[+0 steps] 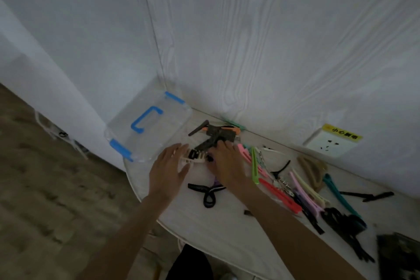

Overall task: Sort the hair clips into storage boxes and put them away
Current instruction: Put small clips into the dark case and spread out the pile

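- The left hand [169,162] hovers over the table [227,229] with fingers spread and straight, holding nothing, just beside a white claw clip [193,159].
- The right hand [225,161] lies palm down on a small heap of clips; whether its fingers grip 1 is hidden.
- Far of the hands lie dark and orange clips [217,133].
- A black clip [205,192] lies near, between the 2 forearms.
- Right of them, long coloured clips [281,188] spread across the table.
- The clear storage box [147,125], lid on with blue handle and latches, sits at the table's far-left edge.
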Demonstrator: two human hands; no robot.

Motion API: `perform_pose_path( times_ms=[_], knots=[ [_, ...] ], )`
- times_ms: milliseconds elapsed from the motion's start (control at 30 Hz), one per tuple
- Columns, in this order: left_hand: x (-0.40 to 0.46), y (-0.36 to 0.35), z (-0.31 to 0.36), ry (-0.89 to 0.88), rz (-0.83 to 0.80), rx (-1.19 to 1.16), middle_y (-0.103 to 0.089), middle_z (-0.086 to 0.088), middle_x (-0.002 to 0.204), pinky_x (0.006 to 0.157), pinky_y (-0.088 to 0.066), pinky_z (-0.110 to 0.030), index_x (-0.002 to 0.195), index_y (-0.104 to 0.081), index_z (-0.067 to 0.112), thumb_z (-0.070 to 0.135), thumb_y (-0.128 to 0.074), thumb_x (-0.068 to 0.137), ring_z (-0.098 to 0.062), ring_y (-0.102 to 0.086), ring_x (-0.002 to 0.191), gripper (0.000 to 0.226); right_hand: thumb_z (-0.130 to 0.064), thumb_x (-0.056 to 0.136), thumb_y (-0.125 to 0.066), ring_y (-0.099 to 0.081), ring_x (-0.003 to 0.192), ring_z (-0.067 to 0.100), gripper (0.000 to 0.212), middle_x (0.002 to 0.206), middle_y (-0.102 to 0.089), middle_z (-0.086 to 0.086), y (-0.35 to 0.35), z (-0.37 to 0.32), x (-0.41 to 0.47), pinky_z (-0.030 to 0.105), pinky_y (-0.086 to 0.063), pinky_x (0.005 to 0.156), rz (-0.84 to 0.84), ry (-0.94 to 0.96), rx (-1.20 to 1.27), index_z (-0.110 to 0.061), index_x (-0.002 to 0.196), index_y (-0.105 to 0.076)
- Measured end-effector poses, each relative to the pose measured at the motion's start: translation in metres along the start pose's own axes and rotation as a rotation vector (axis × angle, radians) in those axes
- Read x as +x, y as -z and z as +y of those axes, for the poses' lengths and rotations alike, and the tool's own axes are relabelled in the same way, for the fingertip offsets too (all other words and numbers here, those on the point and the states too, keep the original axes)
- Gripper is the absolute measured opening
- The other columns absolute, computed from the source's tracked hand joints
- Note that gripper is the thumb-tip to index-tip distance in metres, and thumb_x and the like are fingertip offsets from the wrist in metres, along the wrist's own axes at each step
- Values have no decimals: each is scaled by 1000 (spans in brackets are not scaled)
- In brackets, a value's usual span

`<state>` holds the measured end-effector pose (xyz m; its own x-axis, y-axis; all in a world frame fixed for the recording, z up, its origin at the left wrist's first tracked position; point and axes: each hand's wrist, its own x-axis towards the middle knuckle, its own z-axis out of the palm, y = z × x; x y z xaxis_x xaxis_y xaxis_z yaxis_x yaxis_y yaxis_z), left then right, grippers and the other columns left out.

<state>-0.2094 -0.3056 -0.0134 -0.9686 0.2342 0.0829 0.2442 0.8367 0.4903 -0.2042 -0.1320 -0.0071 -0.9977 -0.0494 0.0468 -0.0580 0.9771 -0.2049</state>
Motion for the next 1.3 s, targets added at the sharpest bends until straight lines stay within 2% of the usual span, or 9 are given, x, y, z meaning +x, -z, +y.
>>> perform_pose_path(
  times_ms=[200,400,467,567,633,833,1033,1200,1300],
  knots=[
    [14,-6,-2,-110,-17,43,-63,0,108,78,-48,-31,124,-58,22,28,-70,80,-20,-58,95,46,-27,82,-63,-55,98,28,23,98,-61,11,-4,15,-9,36,-42,82,-118,10,75,-9,94,-70],
    [23,-9,5,-116,-31,6,-65,4,94,69,-44,-30,101,-68,23,32,-72,78,-19,-56,86,25,-32,84,-60,-56,83,21,27,86,-61,9,14,25,-19,32,-43,75,-236,-103,254,-7,76,-67],
    [24,-7,8,-107,-66,-36,-64,6,93,72,-41,-27,98,-67,23,33,-70,80,-17,-55,88,21,-19,88,-55,-57,70,20,19,77,-61,9,26,24,-15,31,-46,65,-158,-357,572,-7,75,-62],
    [26,-2,13,-9,-139,-165,-60,11,92,73,-43,-25,104,-61,24,38,-62,86,-10,-54,87,23,-6,89,-46,-57,56,15,16,71,-62,8,45,34,-9,23,-46,53,-60,-791,1344,-6,81,-59],
    [30,1,16,74,-187,-271,-62,10,91,71,-47,-25,106,-57,25,42,-55,89,-8,-58,84,25,-4,88,-45,-57,60,16,15,72,-61,8,55,47,-8,23,-45,54,-34,-932,1529,-5,80,-58],
    [58,-4,41,-50,-327,-233,-55,2,94,79,-44,-31,113,-54,15,36,-48,94,-14,-56,93,29,-12,89,-56,-51,58,14,10,72,-56,5,63,67,17,22,-43,55,-95,-904,1289,-12,79,-58],
    [51,-19,56,-246,-504,-131,-64,3,110,82,-49,-32,112,-52,21,49,-47,91,-14,-59,103,35,-15,88,-55,-51,59,13,19,80,-58,2,56,70,26,26,-42,61,-80,-596,806,-12,106,-60],
    [50,-17,49,-238,-519,-95,-65,8,109,78,-45,-29,110,-55,25,48,-52,89,-10,-60,98,32,-29,80,-65,-57,105,25,45,116,-59,7,33,59,45,33,-45,83,-245,-249,353,-23,124,-54],
    [49,-8,46,-236,-444,10,-65,2,100,66,-37,-24,111,-58,22,44,-54,89,-13,-59,92,32,-30,83,-62,-60,104,27,31,111,-63,6,20,57,47,33,-46,81,-186,-238,238,-21,113,-60]
  ],
)
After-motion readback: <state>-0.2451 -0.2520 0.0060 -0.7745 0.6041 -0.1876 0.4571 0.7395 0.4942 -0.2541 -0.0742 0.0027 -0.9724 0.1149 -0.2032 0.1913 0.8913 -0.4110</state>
